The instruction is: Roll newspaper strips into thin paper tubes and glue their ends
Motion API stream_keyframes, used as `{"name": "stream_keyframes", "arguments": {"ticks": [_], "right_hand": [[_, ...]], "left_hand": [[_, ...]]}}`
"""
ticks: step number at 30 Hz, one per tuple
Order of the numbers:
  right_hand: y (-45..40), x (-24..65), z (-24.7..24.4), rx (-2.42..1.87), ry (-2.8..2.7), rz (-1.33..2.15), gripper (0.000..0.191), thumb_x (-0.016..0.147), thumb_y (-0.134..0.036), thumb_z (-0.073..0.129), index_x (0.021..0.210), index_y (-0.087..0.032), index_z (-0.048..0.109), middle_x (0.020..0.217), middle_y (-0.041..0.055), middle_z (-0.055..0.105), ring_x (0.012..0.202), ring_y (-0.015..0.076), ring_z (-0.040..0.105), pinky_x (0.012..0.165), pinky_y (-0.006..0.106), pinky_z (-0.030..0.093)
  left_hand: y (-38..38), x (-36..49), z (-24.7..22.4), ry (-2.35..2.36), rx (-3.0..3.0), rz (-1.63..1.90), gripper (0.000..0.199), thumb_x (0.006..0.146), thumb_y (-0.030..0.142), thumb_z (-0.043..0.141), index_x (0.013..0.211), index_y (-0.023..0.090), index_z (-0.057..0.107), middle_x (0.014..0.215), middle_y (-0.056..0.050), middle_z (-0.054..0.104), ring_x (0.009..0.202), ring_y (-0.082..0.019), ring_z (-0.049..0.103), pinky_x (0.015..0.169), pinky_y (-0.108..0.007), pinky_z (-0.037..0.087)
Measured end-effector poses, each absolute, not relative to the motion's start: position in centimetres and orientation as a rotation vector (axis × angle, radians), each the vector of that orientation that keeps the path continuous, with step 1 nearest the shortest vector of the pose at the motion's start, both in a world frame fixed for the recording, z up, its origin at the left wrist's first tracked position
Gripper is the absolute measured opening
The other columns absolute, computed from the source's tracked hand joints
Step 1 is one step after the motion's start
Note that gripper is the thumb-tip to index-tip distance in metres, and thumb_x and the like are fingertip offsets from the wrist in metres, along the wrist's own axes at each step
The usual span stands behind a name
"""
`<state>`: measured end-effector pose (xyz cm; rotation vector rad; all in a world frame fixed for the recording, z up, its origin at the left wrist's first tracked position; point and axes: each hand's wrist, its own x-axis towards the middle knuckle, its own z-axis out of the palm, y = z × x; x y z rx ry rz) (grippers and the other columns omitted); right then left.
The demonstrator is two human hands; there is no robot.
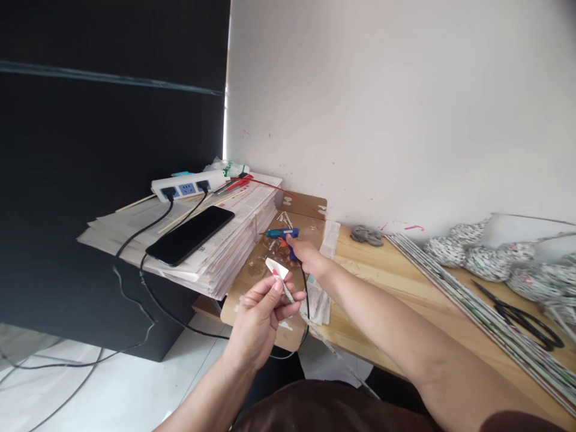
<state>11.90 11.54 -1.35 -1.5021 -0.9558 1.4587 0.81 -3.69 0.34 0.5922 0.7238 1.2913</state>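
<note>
Stick point(335, 350) in the left grip point(261, 312), gun point(279, 233) in the right grip point(308, 255)

The left grip is pinching the stick beside a small white paper point(278, 267), near the gun; the right grip is wrapping round the gun's handle, its nozzle pointing left above the cardboard point(238, 298). Good work here is probably asking for a steady pinch, with fingertips staying clear of the nozzle.

At left, newspapers point(234, 264) are forming a thick, ragged-edged stack. The flat brown cardboard is showing whitish smears. Rightward, the pale-grained tabletop point(378, 264) is carrying slim, straight rods point(454, 293) and black, loop-handled scissors point(501, 307).
</note>
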Motion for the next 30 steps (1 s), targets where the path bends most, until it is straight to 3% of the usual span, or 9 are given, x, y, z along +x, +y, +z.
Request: {"name": "stream_keyframes", "arguments": {"ticks": [5,9,12,16,21,26,30], "right_hand": [[12.6,11.6,-1.7,-1.551,-0.986,1.395,0.027,0.092,-0.038,0.046,0.081,-0.014,0.053,0.057,-0.001,0.052,0.046,0.01,0.05,0.045,0.022,0.044],[10.1,14.3,-0.5,-1.56,-1.107,1.289,0.019,0.083,-0.035,0.06,0.082,-0.015,0.06,0.072,0.0035,0.061,0.065,0.0136,0.057,0.058,0.023,0.046],[5.6,16.6,1.3,-1.484,-1.529,0.977,0.025,0.08,-0.042,0.063,0.079,-0.017,0.063,0.081,0.0046,0.063,0.08,0.016,0.058,0.068,0.025,0.045],[-0.9,17.8,2.8,-1.246,-1.65,1.384,0.034,0.085,-0.049,0.053,0.09,-0.017,0.061,0.083,0.0046,0.065,0.071,0.0132,0.06,0.062,0.026,0.048],[-4.2,18.6,2.9,-1.328,-1.657,1.099,0.023,0.085,-0.039,0.055,0.083,-0.016,0.057,0.066,-0.0009,0.059,0.053,0.009,0.053,0.049,0.021,0.041],[-5.2,20.3,3.5,-1.414,-1.798,0.765,0.021,0.088,-0.033,0.051,0.075,-0.018,0.059,0.059,-0.0034,0.055,0.052,0.0083,0.046,0.05,0.021,0.034],[-5.9,21.3,4.1,-1.418,-1.816,0.768,0.023,0.089,-0.031,0.05,0.072,-0.017,0.058,0.06,-0.003,0.054,0.055,0.0086,0.047,0.053,0.022,0.036]], "left_hand": [[-3.5,0.8,0.1,0.732,0.608,1.289,0.024,0.076,0.028,0.069,0.096,0.015,0.069,0.087,-0.007,0.069,0.084,-0.017,0.067,0.066,-0.022,0.054],[-2.8,0.9,0.2,0.723,0.609,1.364,0.021,0.074,0.027,0.071,0.09,0.014,0.071,0.092,-0.008,0.069,0.078,-0.011,0.064,0.065,-0.018,0.051],[-2.3,1.3,0.4,0.705,0.616,1.372,0.021,0.073,0.026,0.072,0.09,0.014,0.071,0.089,-0.007,0.07,0.078,-0.011,0.063,0.066,-0.018,0.049],[-1.8,2.3,0.5,0.67,0.611,1.343,0.02,0.074,0.024,0.071,0.091,0.015,0.071,0.089,-0.006,0.07,0.074,-0.01,0.064,0.068,-0.019,0.05],[-1.9,3.8,0.9,0.653,0.633,1.286,0.021,0.077,0.029,0.068,0.092,0.014,0.07,0.094,-0.007,0.069,0.081,-0.013,0.064,0.074,-0.023,0.053],[-2.1,4.3,1.4,0.687,0.659,1.25,0.022,0.078,0.03,0.067,0.092,0.013,0.07,0.084,-0.005,0.068,0.075,-0.01,0.063,0.071,-0.021,0.054],[-2.0,4.3,1.6,0.693,0.649,1.25,0.017,0.074,0.024,0.071,0.087,0.013,0.071,0.077,-0.002,0.065,0.07,-0.008,0.062,0.069,-0.019,0.054]]}}
